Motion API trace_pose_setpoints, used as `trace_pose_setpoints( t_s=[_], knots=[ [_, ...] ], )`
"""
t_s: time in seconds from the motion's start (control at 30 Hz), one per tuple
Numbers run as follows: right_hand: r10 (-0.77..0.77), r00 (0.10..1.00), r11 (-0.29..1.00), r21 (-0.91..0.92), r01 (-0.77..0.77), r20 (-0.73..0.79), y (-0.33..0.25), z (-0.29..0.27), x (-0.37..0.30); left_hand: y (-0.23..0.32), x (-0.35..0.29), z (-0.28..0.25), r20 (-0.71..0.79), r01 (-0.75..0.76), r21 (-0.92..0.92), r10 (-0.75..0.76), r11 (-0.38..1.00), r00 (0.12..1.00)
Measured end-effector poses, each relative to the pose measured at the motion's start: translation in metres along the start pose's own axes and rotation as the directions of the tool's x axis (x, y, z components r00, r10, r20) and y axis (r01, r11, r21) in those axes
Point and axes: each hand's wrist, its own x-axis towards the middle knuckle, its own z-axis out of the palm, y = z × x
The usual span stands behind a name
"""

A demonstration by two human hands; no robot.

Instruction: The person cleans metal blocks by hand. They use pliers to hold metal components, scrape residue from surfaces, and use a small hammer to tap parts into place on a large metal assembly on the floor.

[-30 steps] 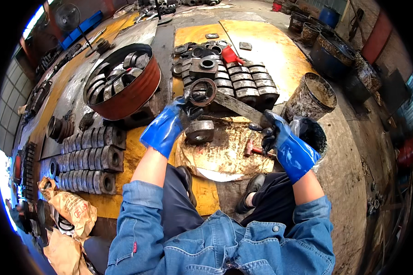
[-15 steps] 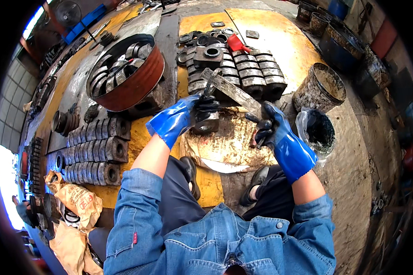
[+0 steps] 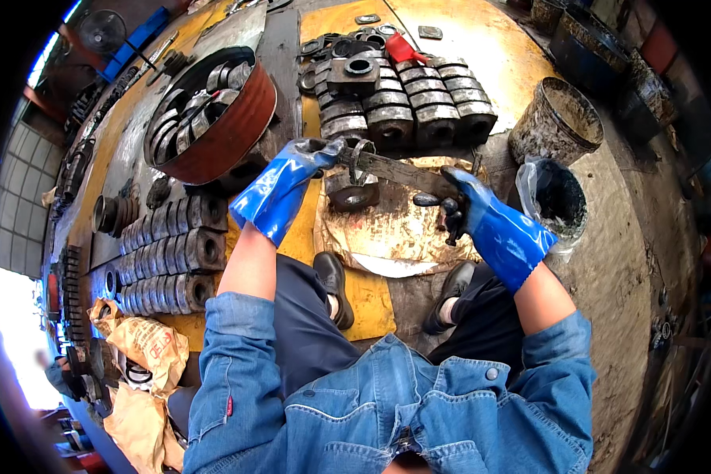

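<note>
Our left hand (image 3: 280,189), in a blue glove, is closed around one end of a flat greasy metal bar (image 3: 403,171), and our right hand (image 3: 490,225) grips the other end, fingers curled tight, with what looks like a small dark tool pinched in the same fist. The bar lies level between the two hands, just above a steel ring (image 3: 353,192) that sits on a worn round plate (image 3: 395,229) in front of our knees.

A second ago the bar carried a ring at its far end, raised over the plate; half a second ago it had swung lower. Now it sits low and nearly flat across the ring, so we judge the piece is being lowered or levered onto the part below.

Beyond the plate stand rows of dark bearing rings (image 3: 407,99). To the left a red tub (image 3: 213,118) holds more rings, with further rows (image 3: 170,253) stacked below it. To the right stand a grimy bucket (image 3: 557,118) and a black-lined pail (image 3: 557,197).
</note>
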Motion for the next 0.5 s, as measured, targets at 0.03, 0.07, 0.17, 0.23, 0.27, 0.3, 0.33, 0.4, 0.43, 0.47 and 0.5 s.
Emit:
trace_pose_setpoints(
  t_s=[0.03, 0.07, 0.17, 0.23, 0.27, 0.3, 0.33, 0.4, 0.43, 0.47, 0.5],
  knots=[
    [0.005, 1.000, 1.000, -0.023, -0.005, -0.015, 0.004, -0.001, 0.005, -0.001, 0.000, -0.001, 0.019, 0.004, 0.049, -0.005, 0.999, 1.000],
    [0.008, 0.999, 0.999, -0.046, -0.010, -0.031, 0.007, -0.003, 0.012, -0.001, 0.001, -0.001, 0.035, 0.010, 0.090, -0.013, 0.996, 0.999],
    [-0.023, 0.997, 0.995, -0.094, 0.017, -0.073, 0.015, 0.000, 0.019, -0.002, 0.002, 0.000, 0.092, 0.032, 0.200, -0.052, 0.979, 0.994],
    [0.042, 0.997, 0.990, -0.132, -0.052, -0.071, 0.012, -0.006, 0.020, -0.002, 0.003, 0.004, 0.136, 0.051, 0.236, -0.085, 0.970, 0.987],
    [0.039, 0.999, 0.987, -0.156, -0.043, -0.030, 0.012, -0.008, 0.021, -0.005, 0.005, 0.006, 0.161, 0.069, 0.256, -0.113, 0.964, 0.980],
    [0.035, 0.999, 0.985, -0.172, -0.033, 0.011, 0.013, -0.003, 0.019, -0.007, 0.005, 0.004, 0.180, 0.090, 0.276, -0.144, 0.957, 0.973],
    [0.032, 0.998, 0.982, -0.188, -0.021, 0.052, 0.014, 0.002, 0.018, -0.014, 0.012, 0.003, 0.216, 0.116, 0.316, -0.191, 0.942, 0.958],
    [-0.005, 1.000, 0.975, -0.221, 0.010, 0.025, 0.018, 0.017, 0.011, -0.022, 0.021, 0.003, 0.285, 0.156, 0.396, -0.282, 0.905, 0.916],
    [0.012, 1.000, 0.970, -0.242, -0.007, 0.019, 0.017, 0.020, 0.010, -0.025, 0.022, 0.002, 0.316, 0.172, 0.435, -0.328, 0.884, 0.890],
    [0.028, 0.999, 0.964, -0.264, -0.024, 0.014, 0.015, 0.023, 0.010, -0.029, 0.022, 0.000, 0.280, 0.235, 0.405, -0.365, 0.884, 0.888],
    [0.042, 0.999, 0.957, -0.287, -0.039, 0.004, 0.013, 0.026, 0.008, -0.026, 0.021, 0.000, 0.268, 0.250, 0.384, -0.367, 0.889, 0.891]
  ],
)
